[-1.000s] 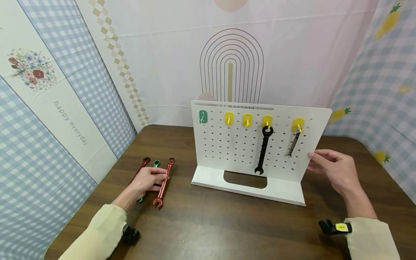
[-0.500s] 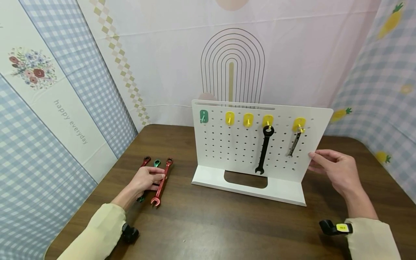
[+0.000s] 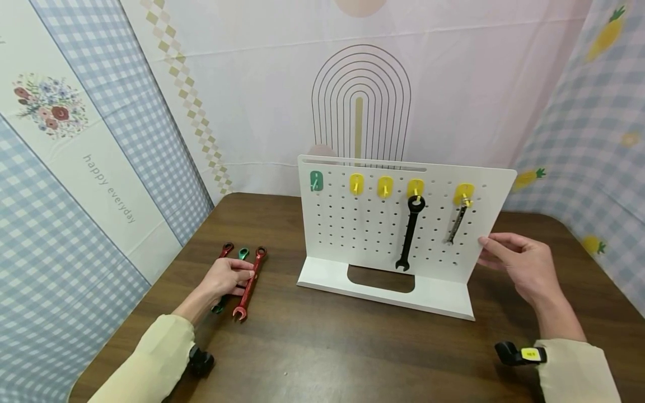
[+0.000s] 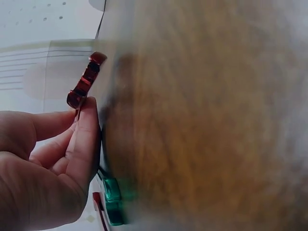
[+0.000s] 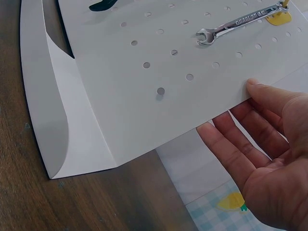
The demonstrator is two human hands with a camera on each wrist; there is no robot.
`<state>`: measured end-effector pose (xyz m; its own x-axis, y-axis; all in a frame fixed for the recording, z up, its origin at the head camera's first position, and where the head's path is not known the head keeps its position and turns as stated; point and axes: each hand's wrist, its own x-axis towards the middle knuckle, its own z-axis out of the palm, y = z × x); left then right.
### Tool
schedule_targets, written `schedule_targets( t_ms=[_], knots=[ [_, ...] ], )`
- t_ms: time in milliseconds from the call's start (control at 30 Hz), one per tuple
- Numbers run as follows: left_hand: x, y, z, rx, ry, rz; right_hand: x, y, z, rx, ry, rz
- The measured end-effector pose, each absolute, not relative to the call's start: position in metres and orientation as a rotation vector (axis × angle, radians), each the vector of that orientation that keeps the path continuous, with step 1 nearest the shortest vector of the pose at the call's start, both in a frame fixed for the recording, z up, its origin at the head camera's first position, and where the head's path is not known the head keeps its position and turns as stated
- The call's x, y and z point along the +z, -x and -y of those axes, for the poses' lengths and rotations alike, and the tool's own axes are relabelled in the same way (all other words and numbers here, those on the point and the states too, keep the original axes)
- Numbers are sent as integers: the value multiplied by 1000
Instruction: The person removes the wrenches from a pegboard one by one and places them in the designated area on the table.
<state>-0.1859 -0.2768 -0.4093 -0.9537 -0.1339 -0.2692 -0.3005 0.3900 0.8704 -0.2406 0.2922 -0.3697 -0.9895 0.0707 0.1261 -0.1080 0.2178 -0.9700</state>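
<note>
My left hand (image 3: 225, 279) pinches a red combination wrench (image 3: 246, 299) between thumb and fingers, at the left of the table. In the left wrist view, the red wrench's end (image 4: 87, 78) sticks out beyond the fingertips. A green wrench (image 3: 218, 308) and another dark red wrench (image 3: 224, 252) lie beside and partly under this hand. My right hand (image 3: 526, 266) grips the right edge of a white pegboard (image 3: 363, 229), thumb in front, fingers behind. On its hooks hang a black wrench (image 3: 408, 235) and a small silver wrench (image 3: 456, 225).
Two yellow hooks (image 3: 356, 184) and a green hook (image 3: 316, 181) on the pegboard carry nothing. The board's white base (image 3: 322, 272) stands on the brown wooden table (image 3: 322, 352). Patterned cloth (image 3: 252, 101) hangs behind and at the sides.
The red wrench in my left hand has shifted slightly left, its ring end a little lower. My right hand keeps its hold on the pegboard's edge.
</note>
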Motion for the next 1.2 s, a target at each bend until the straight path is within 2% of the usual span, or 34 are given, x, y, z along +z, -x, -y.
schedule_targets(
  t_ms=[1200],
  knots=[
    [-401,186,273,1172,369,-2859,-369,240,-291,1916,-33,2307]
  ],
)
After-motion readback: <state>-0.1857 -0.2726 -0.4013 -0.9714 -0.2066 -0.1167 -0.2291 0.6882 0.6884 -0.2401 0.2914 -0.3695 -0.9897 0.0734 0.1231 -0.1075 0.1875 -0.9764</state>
